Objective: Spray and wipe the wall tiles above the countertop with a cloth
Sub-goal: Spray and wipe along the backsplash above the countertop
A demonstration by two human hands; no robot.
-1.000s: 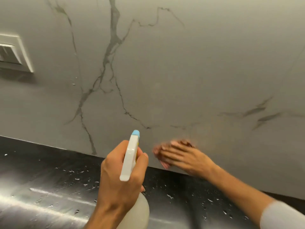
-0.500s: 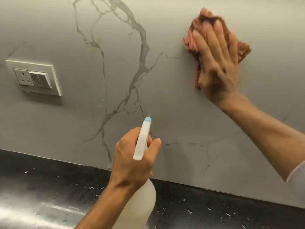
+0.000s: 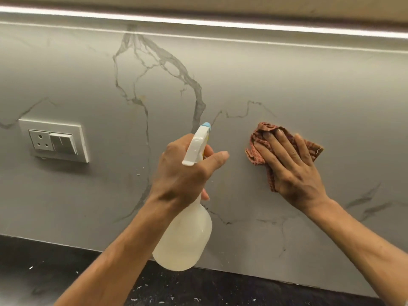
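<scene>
A grey marble-look wall tile with dark veins fills the view above the black countertop. My left hand grips the neck of a white translucent spray bottle, its blue-tipped nozzle aimed at the wall. My right hand lies flat with fingers spread, pressing a crumpled reddish-brown cloth against the tile to the right of the bottle, about mid-height. Most of the cloth is hidden under the palm.
A white socket and switch plate is set in the wall at left. A lit strip runs under the cabinet along the top. White specks and droplets dot the countertop.
My right hand with the cloth went from low near the countertop up high on the tile, then back down to mid-height. The view tilted upward, showing the light strip.
</scene>
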